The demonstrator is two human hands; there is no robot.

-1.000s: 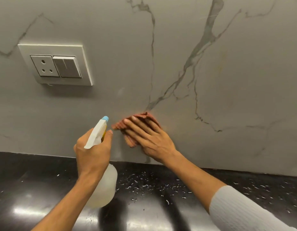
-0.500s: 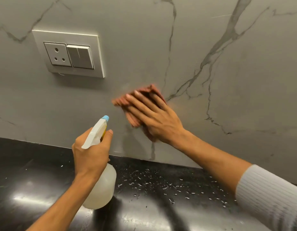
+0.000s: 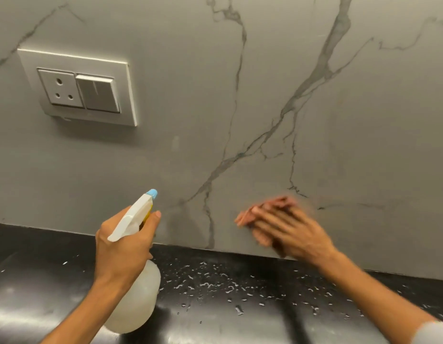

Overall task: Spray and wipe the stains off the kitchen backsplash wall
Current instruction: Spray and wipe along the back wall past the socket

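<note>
The grey marble-veined backsplash wall (image 3: 265, 83) fills the upper view. My left hand (image 3: 121, 247) grips a white spray bottle (image 3: 136, 299) by its neck, the blue-tipped nozzle aimed at the wall. My right hand (image 3: 290, 232) presses a reddish-brown cloth (image 3: 272, 207) flat against the wall low down, just above the counter; the hand and cloth are motion-blurred. A faint damp patch shows on the wall between the two hands.
A white socket and switch plate (image 3: 79, 88) is mounted on the wall at upper left. The black glossy counter (image 3: 29, 281) runs along the bottom, with water droplets (image 3: 215, 284) scattered between my arms.
My right hand has swept the cloth down and to the right along the wall. The left hand with the bottle has stayed nearly still. The view shifted slightly.
</note>
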